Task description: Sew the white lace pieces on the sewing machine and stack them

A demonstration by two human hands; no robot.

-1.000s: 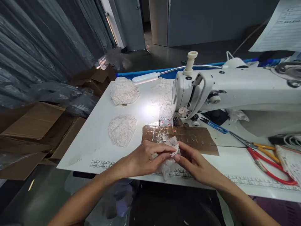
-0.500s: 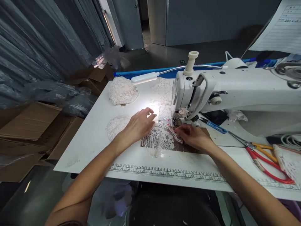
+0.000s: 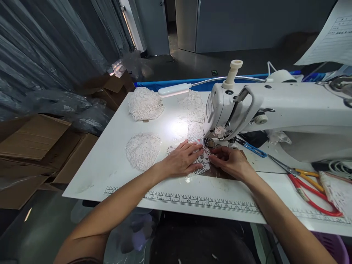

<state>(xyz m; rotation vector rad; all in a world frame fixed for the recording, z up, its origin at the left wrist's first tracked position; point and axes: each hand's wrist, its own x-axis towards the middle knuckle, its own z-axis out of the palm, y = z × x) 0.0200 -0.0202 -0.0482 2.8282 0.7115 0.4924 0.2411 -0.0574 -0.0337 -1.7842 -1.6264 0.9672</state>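
Note:
A white lace piece (image 3: 202,164) lies flat on the brown cardboard patch (image 3: 220,173) just in front of the needle of the white sewing machine (image 3: 275,106). My left hand (image 3: 183,159) rests palm down on the lace with its fingers stretched out toward the presser foot (image 3: 209,142). My right hand (image 3: 229,161) lies beside it, fingertips pinched on the lace's edge close to the foot.
Lace stacks sit at the left (image 3: 143,150), far left (image 3: 144,104) and behind the lamp-lit spot (image 3: 194,110). Blue snips (image 3: 251,147) and red-handled scissors (image 3: 310,183) lie right of the machine. A printed ruler (image 3: 198,201) runs along the table's front edge. Cardboard boxes (image 3: 35,141) stand at the left.
Both hands carried the bunched lace from the table's front edge to the cardboard, spread it flat, and my left hand came down onto it near the presser foot.

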